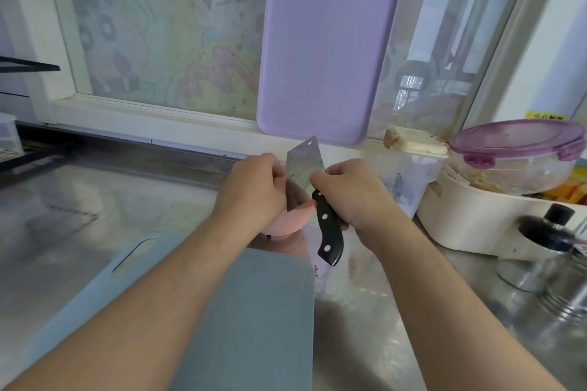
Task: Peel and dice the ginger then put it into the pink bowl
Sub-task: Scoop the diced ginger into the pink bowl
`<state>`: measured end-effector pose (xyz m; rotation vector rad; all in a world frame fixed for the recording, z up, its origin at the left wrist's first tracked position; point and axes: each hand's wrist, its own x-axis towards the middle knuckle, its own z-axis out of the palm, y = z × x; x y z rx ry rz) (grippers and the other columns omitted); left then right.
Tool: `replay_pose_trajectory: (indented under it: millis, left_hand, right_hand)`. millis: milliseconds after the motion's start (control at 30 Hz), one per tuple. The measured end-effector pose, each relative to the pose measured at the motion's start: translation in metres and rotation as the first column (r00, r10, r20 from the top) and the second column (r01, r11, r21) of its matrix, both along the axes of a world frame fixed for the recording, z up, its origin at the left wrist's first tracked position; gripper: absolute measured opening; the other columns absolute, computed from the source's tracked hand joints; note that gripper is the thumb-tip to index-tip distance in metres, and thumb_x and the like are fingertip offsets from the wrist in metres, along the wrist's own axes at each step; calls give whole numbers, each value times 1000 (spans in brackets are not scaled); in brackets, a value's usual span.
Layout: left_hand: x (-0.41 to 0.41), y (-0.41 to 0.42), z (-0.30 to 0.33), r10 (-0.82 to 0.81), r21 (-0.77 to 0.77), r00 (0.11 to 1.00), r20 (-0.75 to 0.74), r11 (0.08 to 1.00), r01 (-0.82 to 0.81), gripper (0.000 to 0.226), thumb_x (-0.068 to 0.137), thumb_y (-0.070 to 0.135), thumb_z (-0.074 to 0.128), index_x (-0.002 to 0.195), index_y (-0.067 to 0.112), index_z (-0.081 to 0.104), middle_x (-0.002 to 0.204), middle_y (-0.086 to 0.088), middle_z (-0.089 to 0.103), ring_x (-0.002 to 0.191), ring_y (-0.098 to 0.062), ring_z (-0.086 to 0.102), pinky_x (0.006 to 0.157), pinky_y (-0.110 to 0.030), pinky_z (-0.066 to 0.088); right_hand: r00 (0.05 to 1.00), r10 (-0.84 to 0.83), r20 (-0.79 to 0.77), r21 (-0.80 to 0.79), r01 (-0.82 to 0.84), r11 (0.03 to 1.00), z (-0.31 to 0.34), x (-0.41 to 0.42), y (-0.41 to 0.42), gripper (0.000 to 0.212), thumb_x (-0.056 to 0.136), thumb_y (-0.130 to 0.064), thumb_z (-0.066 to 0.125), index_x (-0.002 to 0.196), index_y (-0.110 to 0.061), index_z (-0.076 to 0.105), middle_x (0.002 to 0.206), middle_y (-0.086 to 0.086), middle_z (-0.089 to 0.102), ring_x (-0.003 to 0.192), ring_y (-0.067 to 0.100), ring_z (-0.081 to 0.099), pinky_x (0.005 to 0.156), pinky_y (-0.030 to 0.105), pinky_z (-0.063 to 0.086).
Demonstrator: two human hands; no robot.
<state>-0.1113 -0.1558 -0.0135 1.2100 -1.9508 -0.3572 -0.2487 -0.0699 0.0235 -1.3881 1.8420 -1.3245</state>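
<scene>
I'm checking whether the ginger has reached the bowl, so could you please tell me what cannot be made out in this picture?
All in the head view:
- Pink bowl: its inside is hidden by the left hand and the cleaver.
- Ginger: none visible; any on the blade is too blurred to tell.
- Left fingers: hidden behind the blade.
- Grey cutting board: near end cut off by the bottom edge.
- Right hand: its grip on the handle is partly hidden.
</scene>
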Motion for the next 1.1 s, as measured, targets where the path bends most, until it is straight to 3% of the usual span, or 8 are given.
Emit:
replay_pose_trajectory:
  millis: [100,167,267,367,500,667,933,1100]
  left_hand:
    - [6,13,5,-106,-67,991,-77,993,101,33,95,13,48,113,26,72,113,7,72,106,-17,65,93,-41,55]
    - [11,25,10,-162,-70,985,53,984,166,44,88,18,39,114,31,73,109,7,72,104,-21,65,87,-39,56]
    - [16,29,11,-15,-45,973,231,999,26,40,86,15,46,110,32,73,99,5,73,97,-27,65,73,-36,53]
    - [19,27,8,-49,10,990,134,999,48,44,88,12,50,117,36,72,108,13,75,104,-16,68,82,-33,56]
    - [21,22,6,-73,38,985,154,997,68,22,89,17,54,92,28,73,72,13,66,74,-13,63,60,-30,52]
    - [26,19,-3,-41,12,998,-37,999,42,31,88,14,62,77,43,67,72,28,70,79,0,67,76,-28,57]
    - [43,30,-15,-27,-15,960,-279,1000,24,33,101,8,52,107,32,72,93,23,75,92,3,67,79,-15,47]
    - [67,39,-14,226,112,880,-418,974,-198,15,95,11,60,101,21,69,87,16,66,91,-15,64,79,-24,40]
  right_hand:
    - [1000,8,-2,0,-8,1000,1,1,0,17,85,-10,56,68,-7,54,50,8,44,44,21,37,37,21,27]
    - [1000,5,2,-4,-5,1000,1,1,0,16,85,-10,56,69,-7,54,52,10,44,46,22,37,37,22,26]
    - [1000,-13,9,-18,14,1000,2,-1,-1,14,84,-8,54,70,-8,55,56,13,45,48,23,38,37,21,26]
    - [1000,-10,13,-18,10,1000,2,-1,0,14,84,-8,54,71,-8,56,57,13,47,49,23,38,37,20,26]
    - [1000,-7,17,-13,7,1000,1,-2,1,15,85,-9,53,71,-8,56,57,14,48,48,23,40,36,21,28]
    - [999,-24,49,-9,24,1000,0,-6,0,18,87,-11,52,69,-6,54,63,17,54,53,25,48,40,24,33]
    - [979,66,195,17,-71,997,7,-11,10,14,94,-10,56,81,-5,58,62,15,61,54,25,58,63,37,53]
    - [975,128,182,77,-144,987,4,-14,44,24,98,-10,50,76,-4,59,63,19,58,56,26,49,56,35,47]
